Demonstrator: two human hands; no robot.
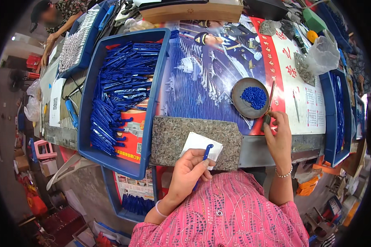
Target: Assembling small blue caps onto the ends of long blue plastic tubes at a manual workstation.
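Note:
My left hand [187, 173] is closed on a slim blue plastic piece [209, 148], whose rounded end with a small hole sticks up past the fingers. That end lies over a white paper pad [193, 142] on a speckled stone slab [169, 138]. To the right, my right hand [280, 138] pinches the dark handle of a thin rod-like tool [272, 92], its shaft pointing away from me. Beside this tool, a round grey dish [240, 108] holds a heap of small blue beads [254, 97].
A large blue tray [163, 57] full of similar blue pieces [125, 74] stands left of the slab. Further left is a bin of white-tipped sticks [80, 39], near another person [55, 26]. Another blue tray [329, 123] and a plastic bag [323, 55] are at right.

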